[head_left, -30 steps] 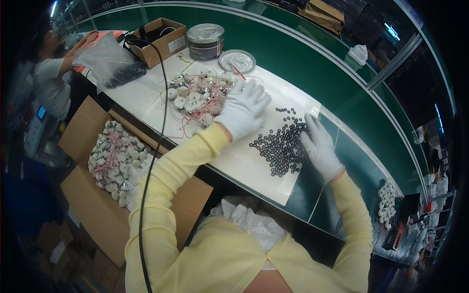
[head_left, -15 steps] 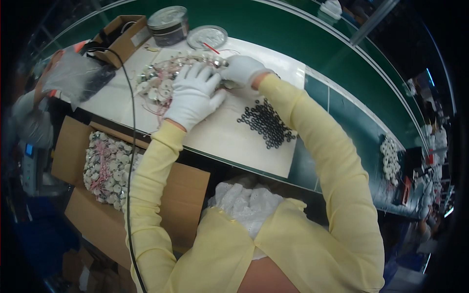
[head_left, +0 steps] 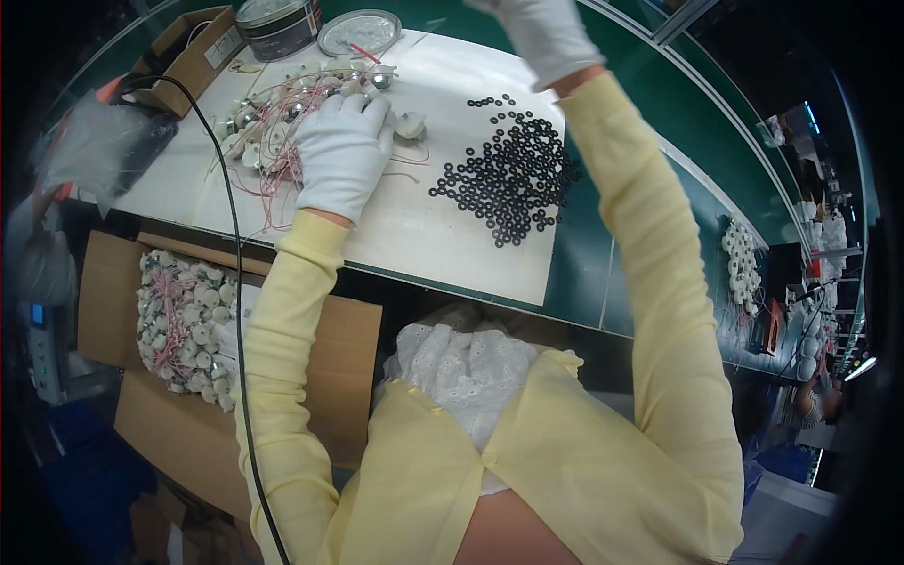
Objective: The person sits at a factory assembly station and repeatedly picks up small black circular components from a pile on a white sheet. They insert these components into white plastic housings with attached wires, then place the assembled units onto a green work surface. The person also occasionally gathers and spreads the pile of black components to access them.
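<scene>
My left hand (head_left: 344, 158), in a white glove, lies over the near right part of a pile of white round parts with silver pieces and pink wires (head_left: 273, 118). Its fingers are curled down and close together, and what they hold is hidden. One white part (head_left: 411, 126) sits just right of the fingertips. My right hand (head_left: 548, 40), also gloved, is raised over the green surface beyond the white table. Its fingers are blurred and partly cut off by the top edge. Many small black rings (head_left: 513, 174) lie spread on the table between my hands.
An open carton (head_left: 344, 377) with more wired white parts stands below the table at left. Behind the pile are a round tin (head_left: 278, 28), a shallow round dish (head_left: 360, 34) and a small cardboard box (head_left: 202, 52). A black cable (head_left: 239, 282) hangs across the left side.
My right hand has left the pile and swung up and right over the green surface. More black rings show where its arm was. My left hand stays at the pile, its fingers more curled.
</scene>
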A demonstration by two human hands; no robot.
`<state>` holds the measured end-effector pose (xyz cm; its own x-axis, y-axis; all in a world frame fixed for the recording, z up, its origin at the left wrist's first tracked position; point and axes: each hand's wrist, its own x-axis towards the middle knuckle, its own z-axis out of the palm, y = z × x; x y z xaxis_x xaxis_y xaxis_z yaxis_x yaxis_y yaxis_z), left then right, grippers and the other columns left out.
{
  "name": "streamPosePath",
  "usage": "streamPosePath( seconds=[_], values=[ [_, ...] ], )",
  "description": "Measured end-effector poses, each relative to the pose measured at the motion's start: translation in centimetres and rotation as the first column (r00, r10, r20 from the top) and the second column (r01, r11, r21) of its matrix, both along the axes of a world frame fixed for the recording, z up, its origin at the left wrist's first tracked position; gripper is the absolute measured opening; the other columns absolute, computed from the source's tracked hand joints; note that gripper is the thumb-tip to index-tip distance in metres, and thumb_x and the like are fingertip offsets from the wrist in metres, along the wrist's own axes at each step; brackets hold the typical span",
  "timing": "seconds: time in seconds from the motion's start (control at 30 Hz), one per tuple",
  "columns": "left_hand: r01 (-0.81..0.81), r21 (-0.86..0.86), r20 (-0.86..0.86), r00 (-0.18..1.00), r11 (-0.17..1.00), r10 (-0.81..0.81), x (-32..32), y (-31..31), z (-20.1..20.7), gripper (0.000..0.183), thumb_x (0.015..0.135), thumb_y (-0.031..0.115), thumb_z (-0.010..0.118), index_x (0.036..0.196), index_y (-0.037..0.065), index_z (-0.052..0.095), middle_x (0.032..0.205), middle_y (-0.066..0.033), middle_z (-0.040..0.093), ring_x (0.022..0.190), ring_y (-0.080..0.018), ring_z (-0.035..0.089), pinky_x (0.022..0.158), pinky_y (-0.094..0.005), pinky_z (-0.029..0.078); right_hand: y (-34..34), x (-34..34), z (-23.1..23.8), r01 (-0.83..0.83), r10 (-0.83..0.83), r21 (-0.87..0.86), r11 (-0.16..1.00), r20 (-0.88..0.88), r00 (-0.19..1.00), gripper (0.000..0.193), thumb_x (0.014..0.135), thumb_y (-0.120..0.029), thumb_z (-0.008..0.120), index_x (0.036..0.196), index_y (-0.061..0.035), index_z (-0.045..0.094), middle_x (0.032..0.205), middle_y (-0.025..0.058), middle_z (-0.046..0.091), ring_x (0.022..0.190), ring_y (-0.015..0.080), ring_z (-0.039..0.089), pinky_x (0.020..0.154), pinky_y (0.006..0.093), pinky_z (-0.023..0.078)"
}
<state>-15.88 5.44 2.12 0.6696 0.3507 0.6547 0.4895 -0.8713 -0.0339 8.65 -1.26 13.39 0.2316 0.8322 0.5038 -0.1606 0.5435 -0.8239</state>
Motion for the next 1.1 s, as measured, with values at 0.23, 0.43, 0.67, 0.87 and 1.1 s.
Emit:
streamPosePath(
  seconds=[0.23,0.43,0.67,0.87,1.1],
  values=[
    [0.044,-0.044,0.191,0.981,0.998,-0.035,-2.4,-5.5,4.1,0.037,0.088,0.024,0.069,0.124,0.013,0.068,0.119,-0.0122,0.068,0.098,-0.0301,0.067,0.084,-0.0435,0.055,-15.7,-1.8,8.9,-0.029,0.030,0.008,1.000,-0.106,0.994,0.071,0.096,-0.042,0.069,0.148,0.0000,0.044,0.102,0.0042,0.066,0.092,0.0160,0.063,0.077,0.0347,0.052],
    [0.398,-0.469,0.156,0.916,0.788,-0.370,-3.9,-11.1,0.6,0.049,0.089,0.029,0.069,0.130,0.004,0.059,0.125,-0.0194,0.062,0.112,-0.0362,0.062,0.090,-0.0468,0.052,-26.2,0.1,4.9,0.036,0.151,-0.677,0.735,0.214,0.965,0.068,0.093,-0.027,0.070,0.151,-0.0015,0.046,0.084,-0.0016,0.058,0.073,0.0064,0.054,0.068,0.0247,0.046],
    [0.374,-0.384,0.006,0.915,0.844,-0.403,-0.5,-12.0,-0.3,0.059,0.092,0.035,0.067,0.137,-0.002,0.055,0.133,-0.0282,0.057,0.121,-0.0439,0.057,0.101,-0.0500,0.047,-32.0,-1.5,-0.1,0.661,0.303,-0.689,0.297,0.724,0.620,0.053,0.084,-0.006,0.066,0.136,-0.0019,0.064,0.077,0.0022,0.062,0.074,0.0115,0.060,0.074,0.0249,0.049],
    [0.309,-0.333,-0.058,0.936,0.891,-0.346,1.8,-13.5,-0.8,0.061,0.093,0.037,0.065,0.138,-0.003,0.055,0.135,-0.0299,0.056,0.124,-0.0475,0.053,0.109,-0.0531,0.040,-33.3,0.3,-3.2,0.741,0.343,-0.231,0.631,0.939,0.001,0.039,0.081,-0.013,0.073,0.120,-0.0088,0.072,0.070,0.0109,0.063,0.065,0.0298,0.061,0.063,0.0408,0.049],
    [0.363,-0.384,-0.073,0.905,0.849,-0.420,2.0,-15.0,0.2,0.060,0.094,0.034,0.066,0.140,-0.003,0.053,0.137,-0.0307,0.054,0.126,-0.0494,0.051,0.110,-0.0544,0.040,-33.0,0.1,-4.9,0.771,0.268,-0.150,0.619,0.963,-0.029,0.034,0.088,-0.028,0.075,0.117,-0.0095,0.073,0.071,0.0092,0.063,0.065,0.0306,0.061,0.060,0.0424,0.048]
  ],
)
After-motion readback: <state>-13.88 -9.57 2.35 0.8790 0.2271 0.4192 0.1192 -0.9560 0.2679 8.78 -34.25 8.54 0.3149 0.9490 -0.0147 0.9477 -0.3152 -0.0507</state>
